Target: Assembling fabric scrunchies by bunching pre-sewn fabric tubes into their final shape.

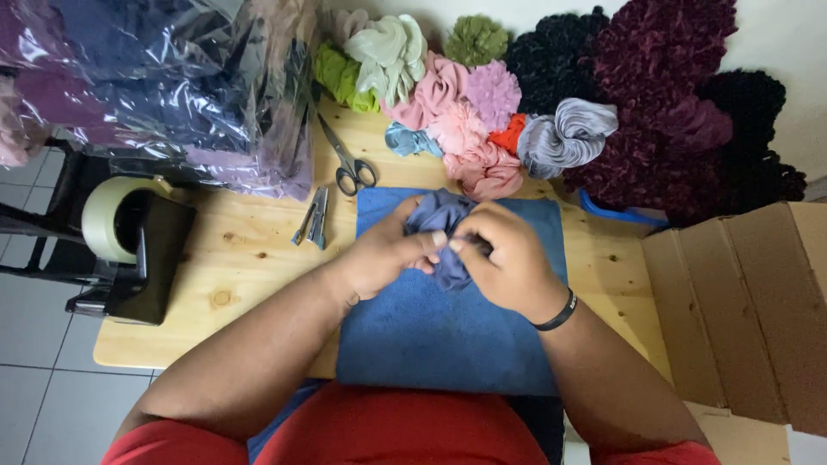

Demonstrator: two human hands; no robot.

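Note:
Both my hands meet over a blue cloth mat (448,336) on a wooden table (250,250). My left hand (388,254) and my right hand (508,263) together grip a bunched piece of slate-blue fabric (441,213), fingers pinching it at the middle. Part of the fabric hangs below my fingers; the rest puffs out above them. A black band circles my right wrist.
Scissors (349,164) and small metal clips (312,220) lie left of the mat. A tape dispenser (138,250) sits at the table's left edge. Plastic-wrapped fabric (172,86) fills the back left, a pile of coloured fabric scrunchies (482,112) the back, a cardboard box (749,301) the right.

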